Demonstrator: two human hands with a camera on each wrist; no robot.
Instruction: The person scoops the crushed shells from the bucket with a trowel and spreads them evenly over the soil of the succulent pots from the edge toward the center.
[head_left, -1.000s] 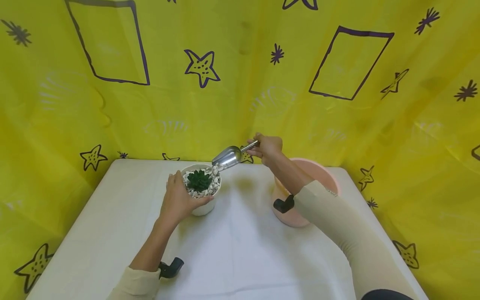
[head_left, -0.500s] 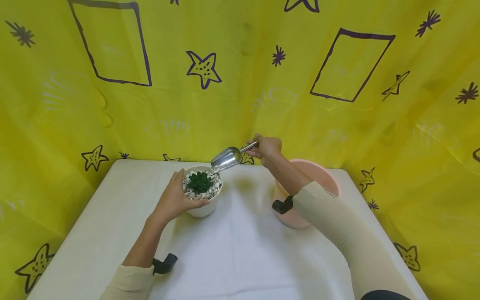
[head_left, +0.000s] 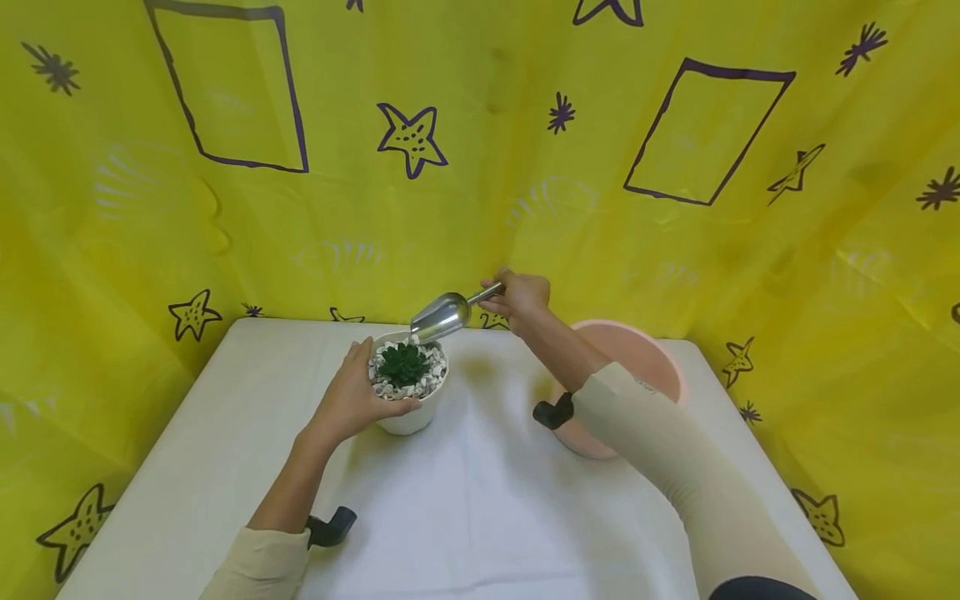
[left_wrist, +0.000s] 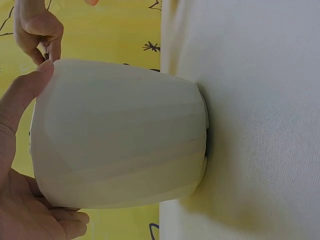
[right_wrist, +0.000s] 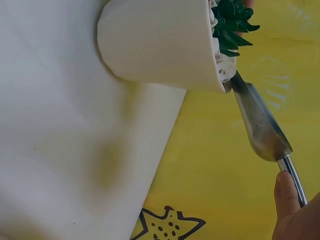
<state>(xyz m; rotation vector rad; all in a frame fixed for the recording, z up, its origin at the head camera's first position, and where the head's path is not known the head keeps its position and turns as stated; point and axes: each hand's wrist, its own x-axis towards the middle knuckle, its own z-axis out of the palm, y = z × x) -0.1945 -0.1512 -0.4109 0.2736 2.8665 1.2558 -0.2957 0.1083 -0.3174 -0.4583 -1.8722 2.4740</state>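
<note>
A white plant pot [head_left: 408, 421] stands upright on the table, holding a dark green succulent [head_left: 403, 364] bedded in white pebbles [head_left: 384, 389]. My left hand [head_left: 351, 402] grips it by the upper part, thumb on the near side and fingers round the left; the left wrist view shows the pot's wall [left_wrist: 120, 135] between thumb and fingers. My right hand [head_left: 522, 296] holds a shiny metal scoop [head_left: 441, 317] by its handle. The scoop's mouth tips down at the back right of the pot's rim, beside the pebbles, as the right wrist view shows. Whether pebbles are inside the scoop is hidden.
A larger pink pot [head_left: 585, 440] stands on the right of the white-covered table [head_left: 480, 500], partly behind my right forearm; its contents cannot be seen. A yellow curtain [head_left: 480, 200] with drawn stars hangs right behind the table and along both sides.
The scoop and my right hand have moved slightly left, further over the pot's rim. Pebbles seen at the scoop's lip earlier no longer show there. My left hand has shifted its hold a little.
</note>
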